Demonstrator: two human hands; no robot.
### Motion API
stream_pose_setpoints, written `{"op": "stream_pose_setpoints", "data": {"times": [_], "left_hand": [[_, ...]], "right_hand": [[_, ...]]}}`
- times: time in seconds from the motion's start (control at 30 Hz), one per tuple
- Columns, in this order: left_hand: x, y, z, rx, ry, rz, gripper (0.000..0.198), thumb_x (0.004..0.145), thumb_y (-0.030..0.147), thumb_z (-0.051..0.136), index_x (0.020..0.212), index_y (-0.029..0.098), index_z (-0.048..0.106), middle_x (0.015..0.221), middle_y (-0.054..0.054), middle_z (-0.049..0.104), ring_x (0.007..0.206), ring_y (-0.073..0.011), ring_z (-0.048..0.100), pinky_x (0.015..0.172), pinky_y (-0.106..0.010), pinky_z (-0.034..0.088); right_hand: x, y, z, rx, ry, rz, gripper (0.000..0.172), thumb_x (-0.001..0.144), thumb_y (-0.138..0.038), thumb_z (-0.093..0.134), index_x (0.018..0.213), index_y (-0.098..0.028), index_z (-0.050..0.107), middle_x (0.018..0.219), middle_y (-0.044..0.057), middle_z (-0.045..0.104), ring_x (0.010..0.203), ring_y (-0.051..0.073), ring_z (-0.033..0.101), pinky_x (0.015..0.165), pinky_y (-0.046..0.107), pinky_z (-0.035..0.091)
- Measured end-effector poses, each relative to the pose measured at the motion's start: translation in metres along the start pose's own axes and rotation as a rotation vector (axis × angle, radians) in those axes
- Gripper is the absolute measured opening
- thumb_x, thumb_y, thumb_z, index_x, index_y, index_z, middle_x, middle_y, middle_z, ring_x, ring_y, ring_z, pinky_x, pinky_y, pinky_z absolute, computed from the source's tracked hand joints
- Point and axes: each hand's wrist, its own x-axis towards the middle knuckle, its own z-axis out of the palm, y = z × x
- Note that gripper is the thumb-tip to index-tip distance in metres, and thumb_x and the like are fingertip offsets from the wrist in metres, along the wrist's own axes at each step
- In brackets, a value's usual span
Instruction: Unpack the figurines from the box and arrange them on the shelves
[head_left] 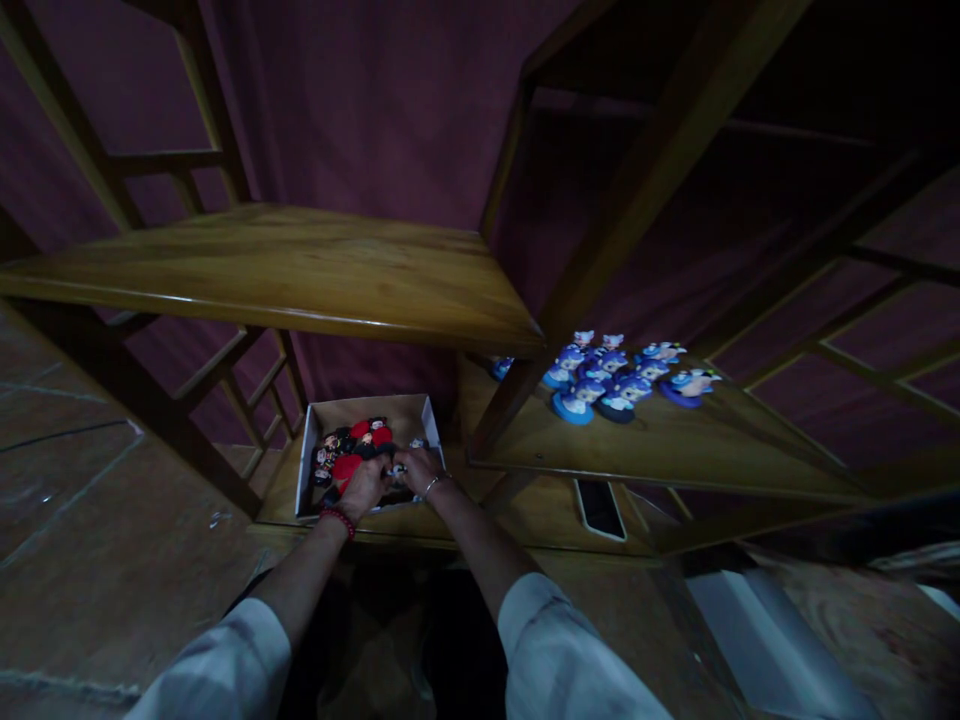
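Note:
Both my hands reach into an open cardboard box (311,440) on the lowest wooden shelf. The box holds several small red and black figurines (352,440). My left hand (364,487), with a red bead bracelet at the wrist, has its fingers curled down among the figurines. My right hand (417,468), with a thin metal bangle, is also curled on the pile next to the left hand. What each hand grips is too small and dark to make out.
Several blue and white figurines (611,375) stand on the middle shelf (675,450) at right. A dark phone (600,508) lies on the lowest shelf beside the box. A bare wooden shelf (285,270) overhangs the box. Slanted wooden posts frame the shelves.

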Motion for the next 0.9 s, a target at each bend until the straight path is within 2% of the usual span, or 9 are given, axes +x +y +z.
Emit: {"op": "stream_pose_setpoints", "data": {"times": [0.2,0.47,0.67,0.9], "left_hand": [[-0.002,0.005,-0.001,0.017,-0.003,-0.048,0.015,0.075,0.015,0.051,0.088,0.019,0.053,0.079,-0.002,0.061,0.073,-0.0111,0.057,0.064,-0.019,0.039],[-0.002,0.004,-0.001,0.006,0.001,-0.027,0.011,0.076,0.017,0.051,0.086,0.02,0.051,0.082,0.001,0.061,0.074,-0.009,0.056,0.065,-0.017,0.039],[-0.007,0.008,-0.004,0.074,0.005,-0.037,0.01,0.078,0.022,0.05,0.087,0.019,0.051,0.084,-0.002,0.062,0.077,-0.0102,0.057,0.065,-0.018,0.038],[-0.009,0.009,-0.005,0.092,0.035,-0.064,0.012,0.078,0.02,0.049,0.089,0.02,0.053,0.088,-0.002,0.063,0.082,-0.0111,0.057,0.069,-0.019,0.038]], "right_hand": [[-0.003,-0.006,-0.003,-0.003,0.005,0.018,0.021,0.067,-0.013,0.056,0.085,-0.022,0.064,0.091,0.003,0.065,0.084,0.014,0.057,0.068,0.02,0.039],[-0.007,-0.004,-0.003,0.053,0.048,0.041,0.019,0.069,-0.017,0.058,0.086,-0.023,0.063,0.09,0.002,0.064,0.082,0.013,0.056,0.067,0.02,0.039],[-0.005,-0.007,-0.006,0.071,0.022,0.07,0.018,0.066,-0.016,0.061,0.083,-0.02,0.063,0.088,0.004,0.065,0.082,0.014,0.056,0.068,0.02,0.038],[-0.01,-0.007,0.001,0.145,0.095,0.12,0.018,0.067,-0.015,0.058,0.083,-0.022,0.062,0.091,0.002,0.063,0.081,0.012,0.055,0.067,0.019,0.037]]}}
